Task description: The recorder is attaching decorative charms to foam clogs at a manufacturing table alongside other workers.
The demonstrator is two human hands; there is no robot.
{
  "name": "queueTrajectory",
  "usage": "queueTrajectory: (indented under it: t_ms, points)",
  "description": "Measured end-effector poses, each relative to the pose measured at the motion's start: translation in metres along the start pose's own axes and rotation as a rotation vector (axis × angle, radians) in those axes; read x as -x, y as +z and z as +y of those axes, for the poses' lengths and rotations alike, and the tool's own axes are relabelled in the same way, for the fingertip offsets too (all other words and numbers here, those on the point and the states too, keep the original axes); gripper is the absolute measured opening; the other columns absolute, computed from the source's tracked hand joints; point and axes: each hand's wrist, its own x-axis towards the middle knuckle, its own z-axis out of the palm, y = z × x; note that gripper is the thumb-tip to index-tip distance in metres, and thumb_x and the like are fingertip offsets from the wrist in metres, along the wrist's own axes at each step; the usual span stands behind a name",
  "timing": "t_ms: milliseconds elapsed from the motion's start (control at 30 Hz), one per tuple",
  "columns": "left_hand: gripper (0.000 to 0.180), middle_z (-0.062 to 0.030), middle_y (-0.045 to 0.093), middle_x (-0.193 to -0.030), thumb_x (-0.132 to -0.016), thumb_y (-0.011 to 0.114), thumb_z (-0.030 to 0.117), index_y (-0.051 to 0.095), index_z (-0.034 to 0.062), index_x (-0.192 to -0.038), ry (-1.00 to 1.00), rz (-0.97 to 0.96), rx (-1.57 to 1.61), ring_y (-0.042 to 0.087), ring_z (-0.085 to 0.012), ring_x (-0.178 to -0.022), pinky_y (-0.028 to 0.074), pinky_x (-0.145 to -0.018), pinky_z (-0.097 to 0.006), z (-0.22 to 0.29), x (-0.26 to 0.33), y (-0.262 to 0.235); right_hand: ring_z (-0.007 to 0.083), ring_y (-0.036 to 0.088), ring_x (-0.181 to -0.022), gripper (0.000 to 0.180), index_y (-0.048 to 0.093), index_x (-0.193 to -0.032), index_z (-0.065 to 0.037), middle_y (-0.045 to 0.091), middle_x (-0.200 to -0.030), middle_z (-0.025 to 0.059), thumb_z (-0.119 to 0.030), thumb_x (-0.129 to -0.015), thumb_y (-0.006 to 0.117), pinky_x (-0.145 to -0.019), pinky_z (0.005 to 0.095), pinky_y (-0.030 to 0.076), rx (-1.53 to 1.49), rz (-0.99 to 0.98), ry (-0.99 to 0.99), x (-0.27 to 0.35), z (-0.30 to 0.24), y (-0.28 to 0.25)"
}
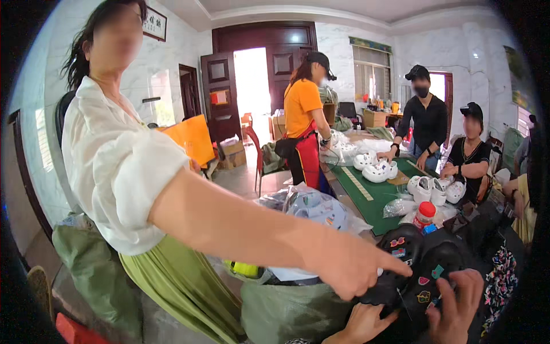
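Note:
Two black clogs sit side by side at the lower right. The left clog (394, 235) bears a sunglasses charm and a blue-and-red one. On the right clog (446, 254) are green, pink and yellow charms. My left hand (364, 324) grips the lower end of the left clog, its fingertips partly hidden. Over the right clog, my right hand (463, 301) has its fingers bent and apart, touching near the charms. A thin metal pin (405, 304) shows between my hands. Another person's hand (349, 265) reaches in from the left, index finger extended onto the left clog.
The pointing person in a white blouse (109, 172) stands close at left. A full green sack (286, 309) is beside my hands. White clogs (378, 171) lie on a green-topped table (355, 198), near a red-lidded jar (424, 215). Several people work around it.

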Motion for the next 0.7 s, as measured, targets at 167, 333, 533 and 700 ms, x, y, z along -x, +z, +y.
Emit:
queueTrajectory:
  t_ms: [167, 333, 533, 700]
  points:
    - [0.027, -0.0151, 0.063, -0.074, -0.083, 0.072, 0.028, 0.063, 0.0033, -0.087, -0.010, 0.016, 0.029, 0.064, -0.0340, -0.069, 0.049, -0.062, -0.045, -0.061, 0.084, 0.086, 0.0333, 0.055, -0.102, 0.027, 0.063, -0.117, -0.005, 0.056, -0.108, 0.0132, -0.017, -0.093, 0.062, -0.088, 0.0458, 0.046, 0.063, 0.038, 0.042, 0.002, 0.003, -0.009]
    - [0.028, -0.0140, 0.065, -0.079, -0.084, 0.072, 0.028, 0.064, 0.0032, -0.095, -0.070, 0.029, 0.092, 0.064, -0.0323, -0.072, 0.050, -0.066, -0.043, -0.068, 0.085, 0.084, 0.0329, 0.055, -0.102, 0.025, 0.062, -0.116, -0.005, 0.056, -0.108, 0.0133, -0.015, -0.093, 0.062, -0.088, 0.0463, 0.046, 0.019, -0.026, 0.017, 0.007, -0.002, -0.008]
    - [0.033, -0.0126, 0.067, -0.085, -0.085, 0.071, 0.028, 0.065, 0.0031, -0.105, -0.161, -0.124, 0.296, 0.065, -0.0301, -0.076, 0.051, -0.071, -0.041, -0.063, 0.110, 0.122, 0.0381, 0.050, -0.093, 0.037, 0.061, -0.111, -0.002, 0.051, -0.102, 0.0164, -0.025, -0.082, 0.064, -0.081, 0.0507, 0.042, -0.074, -0.016, 0.079, -0.005, -0.022, -0.010]
    - [0.035, -0.0176, 0.066, -0.085, -0.076, 0.078, 0.026, 0.065, -0.0002, -0.096, -0.196, -0.042, 0.010, 0.064, -0.0365, -0.074, 0.050, -0.066, -0.046, 0.009, 0.082, 0.031, 0.0328, 0.056, -0.090, 0.049, 0.069, -0.108, -0.006, 0.057, -0.102, 0.0114, -0.031, -0.066, 0.076, -0.080, 0.0456, 0.046, -0.126, 0.023, 0.004, -0.032, -0.011, 0.006]
